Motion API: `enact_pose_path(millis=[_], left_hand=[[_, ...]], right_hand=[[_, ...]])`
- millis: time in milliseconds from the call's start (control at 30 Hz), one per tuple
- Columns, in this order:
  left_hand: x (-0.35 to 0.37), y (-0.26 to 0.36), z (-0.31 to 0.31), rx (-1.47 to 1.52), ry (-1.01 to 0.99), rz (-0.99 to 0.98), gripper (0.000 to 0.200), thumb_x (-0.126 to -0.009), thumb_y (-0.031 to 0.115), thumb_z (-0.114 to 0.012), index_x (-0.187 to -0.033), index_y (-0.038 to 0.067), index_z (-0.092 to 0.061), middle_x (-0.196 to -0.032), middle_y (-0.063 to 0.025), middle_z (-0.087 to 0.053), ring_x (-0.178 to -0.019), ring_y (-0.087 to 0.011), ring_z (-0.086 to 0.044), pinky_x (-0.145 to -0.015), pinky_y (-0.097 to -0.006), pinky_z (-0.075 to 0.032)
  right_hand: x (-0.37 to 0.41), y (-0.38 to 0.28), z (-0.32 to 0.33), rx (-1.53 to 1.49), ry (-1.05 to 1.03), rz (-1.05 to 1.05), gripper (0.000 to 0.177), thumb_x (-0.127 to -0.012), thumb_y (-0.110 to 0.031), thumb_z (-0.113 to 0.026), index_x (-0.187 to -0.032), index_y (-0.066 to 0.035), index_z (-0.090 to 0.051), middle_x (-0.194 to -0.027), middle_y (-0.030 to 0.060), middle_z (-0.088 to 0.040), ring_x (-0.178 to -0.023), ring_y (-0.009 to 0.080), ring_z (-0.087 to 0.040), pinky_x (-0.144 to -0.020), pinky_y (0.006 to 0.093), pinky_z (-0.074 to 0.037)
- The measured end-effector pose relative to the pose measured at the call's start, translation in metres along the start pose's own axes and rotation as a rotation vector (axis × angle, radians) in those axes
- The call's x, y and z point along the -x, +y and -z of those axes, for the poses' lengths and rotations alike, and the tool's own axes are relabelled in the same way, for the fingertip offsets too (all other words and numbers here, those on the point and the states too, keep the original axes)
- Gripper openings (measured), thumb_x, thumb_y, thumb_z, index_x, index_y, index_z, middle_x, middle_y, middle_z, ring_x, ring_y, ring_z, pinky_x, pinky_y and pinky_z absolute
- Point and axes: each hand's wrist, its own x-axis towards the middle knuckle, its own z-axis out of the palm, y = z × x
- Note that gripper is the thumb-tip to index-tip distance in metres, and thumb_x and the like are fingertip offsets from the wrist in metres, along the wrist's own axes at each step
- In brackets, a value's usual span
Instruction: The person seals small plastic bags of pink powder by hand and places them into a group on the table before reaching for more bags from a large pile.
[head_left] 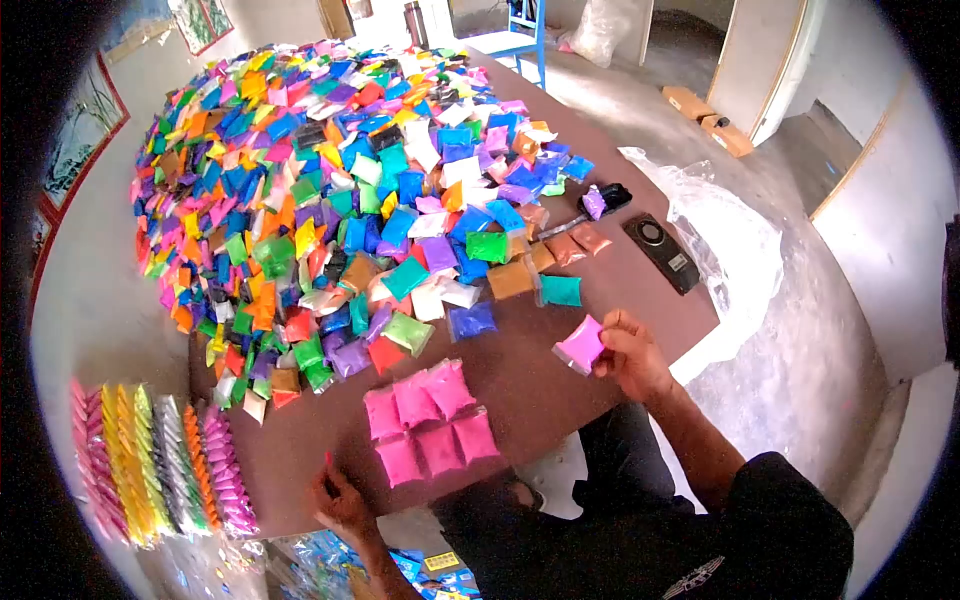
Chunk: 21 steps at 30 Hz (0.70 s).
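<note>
My right hand point(634, 358) pinches a small clear packet with light purple-pink filling point(583, 343) over the right part of the table. Near the table's front edge, my left hand point(345, 506) has its fingers drawn together. A small red thing point(328, 458) shows at its fingertips, too small to name. Between my hands, several bright pink packets point(438, 447) lie flat in two rows. Beyond them spreads a large heap of packets point(330, 190) in many colours. A teal packet point(560, 291) and a brown packet point(512, 281) lie at its near right edge.
Stacked rows of coloured packets point(165, 465) stand at the table's left corner. A black device with a round dial point(660, 252) and clear plastic sheeting point(735, 240) are at the right edge. A blue chair point(525, 45) stands behind. Bags lie below the front edge.
</note>
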Motion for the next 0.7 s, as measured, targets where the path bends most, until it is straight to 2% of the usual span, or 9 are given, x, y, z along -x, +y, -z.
enact_pose_path(millis=[67, 100, 167, 267, 500, 567, 600, 667, 700], left_hand=[[-0.001, 0.012, 0.005, -0.025, -0.008, -0.026, 0.015, -0.099, 0.012, -0.068, -0.098, -0.003, -0.07, -0.088, -0.0227, -0.07, -0.075, -0.0358, -0.067, -0.065, -0.0428, -0.052], [-0.001, 0.009, 0.006, -0.023, -0.005, -0.032, 0.015, -0.099, 0.012, -0.068, -0.098, -0.003, -0.07, -0.088, -0.0227, -0.07, -0.075, -0.0358, -0.067, -0.065, -0.0428, -0.052], [0.001, -0.005, 0.003, -0.077, -0.014, -0.012, 0.013, -0.098, 0.013, -0.068, -0.101, 0.001, -0.074, -0.09, -0.0158, -0.074, -0.077, -0.031, -0.07, -0.071, -0.0399, -0.055], [0.0, -0.015, -0.001, 0.046, 0.019, -0.111, 0.013, -0.098, 0.014, -0.069, -0.101, 0.002, -0.073, -0.089, -0.0157, -0.073, -0.076, -0.0309, -0.07, -0.07, -0.0409, -0.055], [-0.003, -0.011, -0.002, -0.097, 0.035, -0.129, 0.013, -0.098, 0.014, -0.068, -0.099, 0.002, -0.072, -0.088, -0.0174, -0.073, -0.076, -0.034, -0.071, -0.068, -0.0437, -0.055], [-0.003, -0.003, 0.0, -0.067, 0.018, -0.094, 0.014, -0.098, 0.015, -0.067, -0.098, 0.002, -0.071, -0.086, -0.0178, -0.073, -0.074, -0.0359, -0.071, -0.067, -0.0447, -0.055], [-0.003, -0.005, -0.001, -0.067, 0.018, -0.098, 0.014, -0.098, 0.015, -0.067, -0.098, 0.002, -0.071, -0.086, -0.0178, -0.073, -0.074, -0.0359, -0.071, -0.067, -0.0447, -0.055], [-0.002, -0.014, -0.003, -0.071, 0.03, -0.143, 0.016, -0.099, 0.014, -0.067, -0.096, -0.002, -0.069, -0.082, -0.0203, -0.07, -0.069, -0.0368, -0.067, -0.063, -0.0452, -0.052], [-0.001, -0.015, -0.004, -0.073, 0.028, -0.144, 0.016, -0.099, 0.014, -0.067, -0.096, -0.002, -0.069, -0.082, -0.0203, -0.07, -0.069, -0.0368, -0.067, -0.063, -0.0452, -0.052]], right_hand=[[0.017, 0.005, 0.001, -0.188, -0.027, -0.054, 0.032, -0.099, -0.014, -0.058, -0.128, -0.004, -0.058, -0.101, 0.0073, -0.066, -0.078, 0.0179, -0.067, -0.062, 0.0309, -0.058], [0.023, 0.006, 0.002, -0.193, -0.028, -0.049, 0.032, -0.099, -0.014, -0.058, -0.128, -0.004, -0.058, -0.101, 0.0073, -0.066, -0.078, 0.0179, -0.067, -0.062, 0.0309, -0.058], [0.032, 0.007, 0.003, -0.274, -0.103, -0.037, 0.043, -0.097, -0.012, -0.056, -0.14, -0.005, -0.052, -0.121, 0.0087, -0.065, -0.102, 0.0197, -0.068, -0.074, 0.0334, -0.061], [0.036, 0.003, 0.001, -0.339, -0.131, -0.04, 0.047, -0.099, -0.014, -0.058, -0.145, -0.006, -0.05, -0.127, 0.0097, -0.064, -0.107, 0.0207, -0.068, -0.085, 0.0354, -0.062], [0.034, 0.019, 0.005, -0.192, -0.065, 0.001, 0.034, -0.1, -0.015, -0.067, -0.131, -0.003, -0.057, -0.123, 0.0101, -0.065, -0.104, 0.0193, -0.068, -0.088, 0.0345, -0.062], [0.034, 0.021, 0.001, 0.029, 0.037, 0.13, 0.022, -0.099, -0.015, -0.069, -0.116, -0.002, -0.064, -0.105, 0.0083, -0.071, -0.087, 0.0164, -0.07, -0.076, 0.0307, -0.061], [0.032, 0.023, 0.0, 0.026, 0.039, 0.132, 0.022, -0.099, -0.015, -0.069, -0.116, -0.002, -0.064, -0.105, 0.0083, -0.071, -0.087, 0.0164, -0.07, -0.076, 0.0307, -0.061], [0.03, 0.028, 0.0, 0.107, 0.113, 0.193, 0.019, -0.101, -0.02, -0.069, -0.106, -0.002, -0.068, -0.088, 0.006, -0.07, -0.07, 0.0124, -0.065, -0.06, 0.0267, -0.055], [0.03, 0.026, -0.004, 0.106, 0.115, 0.191, 0.019, -0.101, -0.02, -0.069, -0.106, -0.002, -0.068, -0.088, 0.006, -0.07, -0.07, 0.0124, -0.065, -0.06, 0.0267, -0.055]])
